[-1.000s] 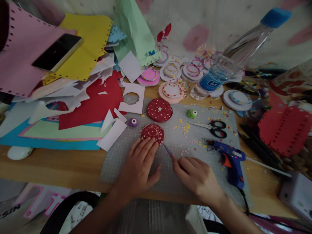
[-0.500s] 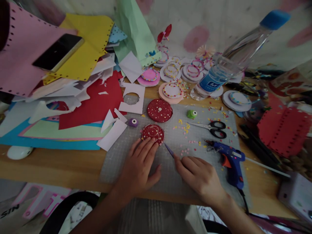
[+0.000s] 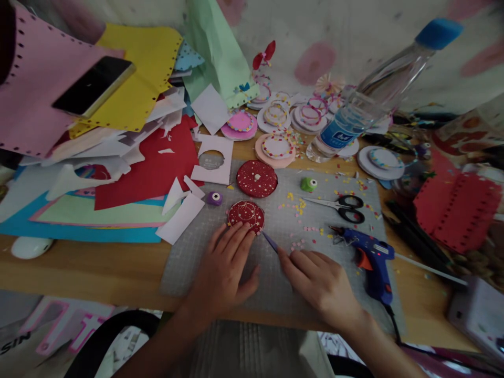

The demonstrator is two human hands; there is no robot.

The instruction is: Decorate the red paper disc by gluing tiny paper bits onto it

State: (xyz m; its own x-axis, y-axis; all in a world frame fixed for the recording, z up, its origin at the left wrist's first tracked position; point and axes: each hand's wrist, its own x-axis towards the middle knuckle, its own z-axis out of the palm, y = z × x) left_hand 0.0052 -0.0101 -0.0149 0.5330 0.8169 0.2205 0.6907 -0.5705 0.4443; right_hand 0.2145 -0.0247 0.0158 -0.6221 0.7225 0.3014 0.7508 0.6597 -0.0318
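Observation:
My left hand (image 3: 224,265) lies flat, thumb apart, with its fingertips on the near edge of a small red disc (image 3: 246,214) dotted with white stars. Small bits line part of that disc's rim. Pinched in my right hand (image 3: 317,281) are slim, pointed purple tweezers (image 3: 270,241); their tip is at the disc's lower right edge. Whether the tip holds a bit is too small to tell. Just behind sits a larger red starry disc (image 3: 256,179) with a pale bead-like dot at its middle. Tiny pink paper flowers (image 3: 298,244) lie scattered to the right.
On the grey cutting mat (image 3: 275,294) are scissors (image 3: 334,205), a blue glue gun (image 3: 366,257), a green punch (image 3: 308,184) and a purple punch (image 3: 214,198). A water bottle (image 3: 342,131) leans at the back. Stacked paper (image 3: 118,215) and a phone (image 3: 94,84) occupy the left.
The tweezers' tip has moved slightly left and up, up to the small disc's edge, with my right hand shifting along. My left hand stays in place on the disc.

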